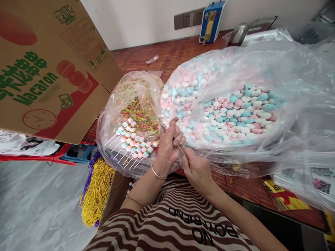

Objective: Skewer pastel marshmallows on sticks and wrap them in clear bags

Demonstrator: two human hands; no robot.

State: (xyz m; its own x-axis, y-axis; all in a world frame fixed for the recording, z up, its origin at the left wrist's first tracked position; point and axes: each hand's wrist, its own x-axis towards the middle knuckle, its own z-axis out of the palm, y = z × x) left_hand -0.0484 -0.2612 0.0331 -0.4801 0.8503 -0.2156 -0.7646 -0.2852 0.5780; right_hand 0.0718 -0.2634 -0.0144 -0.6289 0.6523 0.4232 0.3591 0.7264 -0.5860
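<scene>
My left hand (169,139) is closed at the middle, its fingers curled around a small wrapper with dark print (162,121); what lies inside it is hidden. Just beside it, my right hand (195,167) pinches a thin strip (179,148), touching the left fingers; it looks like a twist tie. Left of my hands, several candy skewers (136,144) with pink, white and blue pieces on white sticks lie on a clear plastic bag. Small multicoloured candies (140,115) fill that bag. To the right, a large clear bag holds pink, white and blue candies (235,115).
A cardboard box (60,66) stands at the left. Gold bead strings (98,193) hang below it. On the wooden table (136,55) are a blue device (212,22) near the wall sockets (188,19), a scrap wrapper (152,59) and a yellow-red packet (285,197).
</scene>
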